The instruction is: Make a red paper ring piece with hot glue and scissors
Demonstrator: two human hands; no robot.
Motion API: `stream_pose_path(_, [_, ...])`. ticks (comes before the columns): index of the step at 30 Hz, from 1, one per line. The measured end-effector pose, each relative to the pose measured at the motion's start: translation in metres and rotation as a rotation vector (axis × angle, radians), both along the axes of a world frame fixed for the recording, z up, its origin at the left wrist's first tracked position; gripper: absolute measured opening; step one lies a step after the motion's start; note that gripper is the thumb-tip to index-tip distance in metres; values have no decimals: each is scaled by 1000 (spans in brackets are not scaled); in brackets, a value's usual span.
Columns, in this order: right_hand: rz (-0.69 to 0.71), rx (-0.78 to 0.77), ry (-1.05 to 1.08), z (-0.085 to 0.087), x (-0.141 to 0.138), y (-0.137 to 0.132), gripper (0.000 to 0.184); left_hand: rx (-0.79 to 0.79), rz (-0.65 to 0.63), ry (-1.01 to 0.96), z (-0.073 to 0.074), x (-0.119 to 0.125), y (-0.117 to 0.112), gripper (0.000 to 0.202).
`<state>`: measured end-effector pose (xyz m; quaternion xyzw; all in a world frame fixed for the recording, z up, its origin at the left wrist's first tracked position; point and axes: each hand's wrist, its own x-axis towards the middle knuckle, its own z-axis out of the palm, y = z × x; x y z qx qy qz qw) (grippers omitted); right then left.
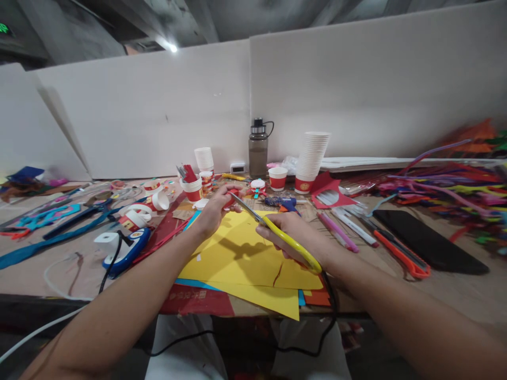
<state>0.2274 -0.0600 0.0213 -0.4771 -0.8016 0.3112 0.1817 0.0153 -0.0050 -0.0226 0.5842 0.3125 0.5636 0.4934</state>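
Note:
Yellow-handled scissors (293, 244) are gripped in my right hand (285, 232), their blades pointing up and left toward my left hand. Between the fingers of my left hand (216, 208) is a small piece of red paper (233, 197), and the blade tips reach it. Whether the blades are around the paper or only touching it I cannot tell. Below both hands lie yellow paper sheets (237, 269), with blue and orange sheets showing at their edges. Shadows of my hands and the scissors fall on the top sheet.
Paper cups (312, 158) stand stacked at the back near a water bottle (258, 153). A glue gun (281, 203) lies beyond my right hand. To the right are a box cutter (402, 253), a black phone (430, 240) and pipe cleaners (443, 195). A blue-white power strip (129, 250) sits left.

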Motion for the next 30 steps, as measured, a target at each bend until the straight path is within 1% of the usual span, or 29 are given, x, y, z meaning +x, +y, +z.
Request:
stream_pose_path(4, [-13, 52, -1, -3, 0, 2, 27, 9, 22, 17, 0, 1, 0, 25])
stream_pose_path(8, [-32, 88, -46, -4, -2, 3, 27, 18, 45, 41, -1, 1, 1, 24])
stream_pose_path(15, [22, 118, -61, -5, -2, 3, 28, 17, 61, 33, -2, 1, 1, 24])
stream_pose_path(19, [50, 176, -66, -8, -1, 5, 32, 6, 56, 21, -2, 2, 0, 24])
stream_pose_path(23, [86, 235, -67, -13, 0, 7, 35, -2, 76, 24, -1, 3, -1, 25])
stream_pose_path(30, [84, 234, -90, -15, -1, 8, 32, -9, 77, 17, -2, 2, 0, 25])
